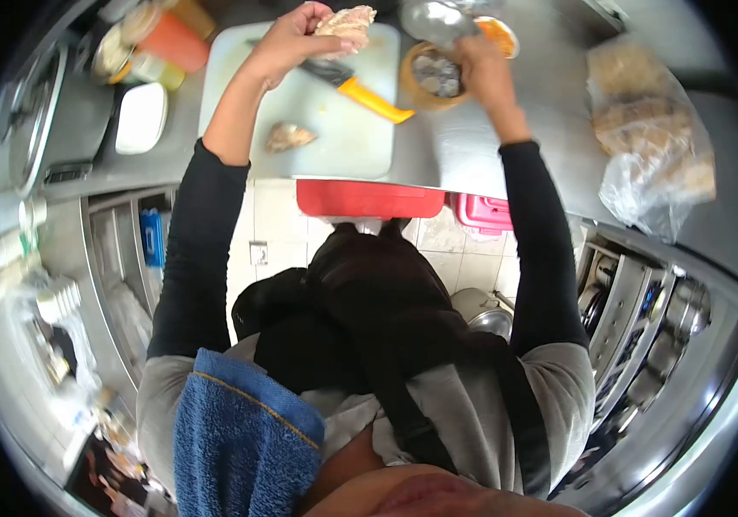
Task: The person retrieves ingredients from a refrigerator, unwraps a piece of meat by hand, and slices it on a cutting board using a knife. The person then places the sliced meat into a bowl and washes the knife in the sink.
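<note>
My left hand [290, 43] is closed on a piece of pale meat [347, 33], raised over the white cutting board [248, 112]. Under that hand, a knife with a yellow handle [375, 100] lies slantwise on the board. A smaller scrap of meat [290, 137] rests lower on the board. My right hand [485, 69] is blurred, at the right rim of a round tan container [421, 86] with greyish, shiny contents. A shiny metal bowl or lid [436, 21] is just beyond its fingers; whether they grip it is unclear.
An orange-filled dish [498, 36] sits behind my right hand. A plastic bag of brownish food [645, 129] lies at the counter's right. To the left are a white dish [140, 118] and an orange-red container [171, 41]. A red bin [369, 199] stands below the counter edge.
</note>
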Motion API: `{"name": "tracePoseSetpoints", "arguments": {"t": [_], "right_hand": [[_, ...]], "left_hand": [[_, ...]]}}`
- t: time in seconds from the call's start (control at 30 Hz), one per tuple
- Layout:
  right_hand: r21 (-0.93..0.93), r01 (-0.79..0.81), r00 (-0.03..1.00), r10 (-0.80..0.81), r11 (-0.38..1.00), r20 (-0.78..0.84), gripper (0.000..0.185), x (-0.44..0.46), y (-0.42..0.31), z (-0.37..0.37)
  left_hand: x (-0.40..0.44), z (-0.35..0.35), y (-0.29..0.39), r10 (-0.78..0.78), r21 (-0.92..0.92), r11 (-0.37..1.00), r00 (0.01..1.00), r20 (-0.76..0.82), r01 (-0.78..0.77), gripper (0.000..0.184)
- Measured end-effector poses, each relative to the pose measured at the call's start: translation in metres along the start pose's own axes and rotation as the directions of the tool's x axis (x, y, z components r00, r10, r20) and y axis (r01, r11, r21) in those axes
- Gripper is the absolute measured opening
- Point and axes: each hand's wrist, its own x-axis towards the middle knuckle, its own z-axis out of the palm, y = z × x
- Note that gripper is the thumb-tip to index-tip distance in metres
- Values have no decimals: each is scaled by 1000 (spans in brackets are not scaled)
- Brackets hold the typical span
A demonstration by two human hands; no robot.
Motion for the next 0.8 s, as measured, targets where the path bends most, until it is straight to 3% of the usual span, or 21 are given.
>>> {"name": "tracePoseSetpoints", "arguments": {"t": [0.07,0.13,0.27,0.33,0.43,0.53,0.57,0.6,0.67,0.7,0.8], "right_hand": [[73,48,994,-41,996,-97,24,-41,-27,-37],[69,80,989,-70,994,-131,26,-75,-38,-66],[48,15,969,-2,999,-247,29,-146,-44,-138],[28,-45,961,50,999,-273,29,-193,-35,-173],[-26,-121,944,106,992,-314,28,-277,-13,-220],[-88,-206,910,157,975,-383,27,-367,8,-267],[-103,-237,904,180,966,-389,26,-394,12,-287],[-95,-266,893,208,959,-399,26,-423,17,-304],[-91,-316,878,254,945,-407,26,-477,24,-341],[-91,-366,868,305,926,-391,25,-503,26,-358],[-5,-486,804,445,874,-396,29,-565,34,-404]], "left_hand": [[18,52,27,18,254,966,995,93,-41,43],[33,114,39,112,151,978,971,214,-146,45],[60,226,44,-38,192,980,900,435,-51,36],[56,289,52,47,291,934,877,477,-209,29],[53,383,64,154,507,729,832,533,-459,28],[51,471,41,354,518,559,751,558,-648,32],[43,501,34,154,477,741,811,565,-473,35],[31,532,30,6,416,849,793,610,-326,35],[12,596,22,-263,318,947,656,707,36,35],[8,630,8,-231,217,971,625,746,100,33],[-6,722,-8,-249,216,968,591,767,126,29]]}}
